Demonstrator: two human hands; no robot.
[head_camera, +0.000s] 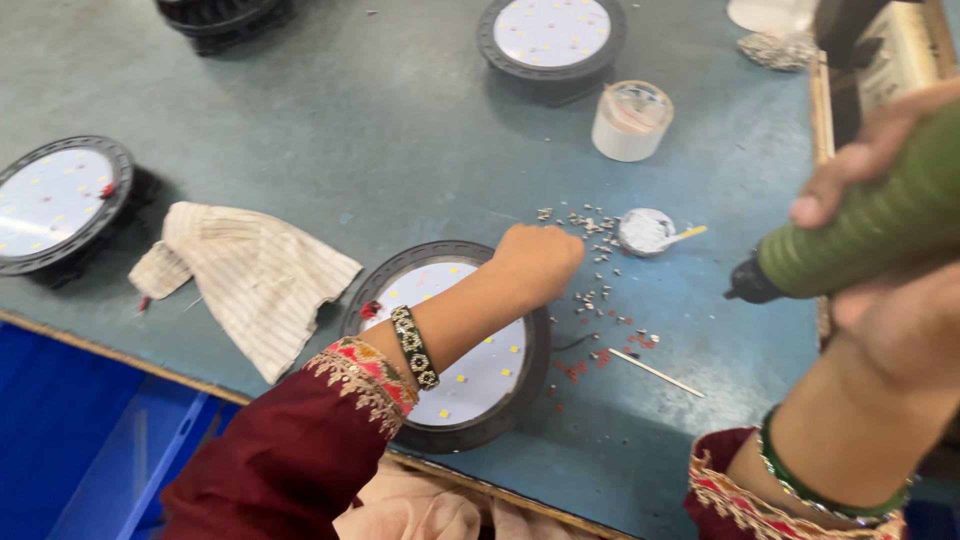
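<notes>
A worker's left hand (538, 262), fingers curled shut w/ knuckles up, reaches past the round black-rimmed light fitting w/ white LED board (470, 365) into a scatter of small silver screws (592, 262) on the blue-green tabletop (380, 130); whether it pinches a screw can't be told. The right hand (880, 250), close to the lens at frame right, is wrapped tight round a green ribbed-grip power screwdriver (860, 235), its black tip pointing left, above the tabletop and near the screws. The fitting sits at the tabletop's near edge, under the left forearm. Just beyond the screws: a small white lid w/ paste and a yellow stick (646, 231). A thin white stick (655, 372) lies right of the fitting; a striped cream cloth (250, 275) lies to its left. Further back, a white round tub (631, 120) and two more like fittings, one far left (58, 205), one top centre (552, 36).
</notes>
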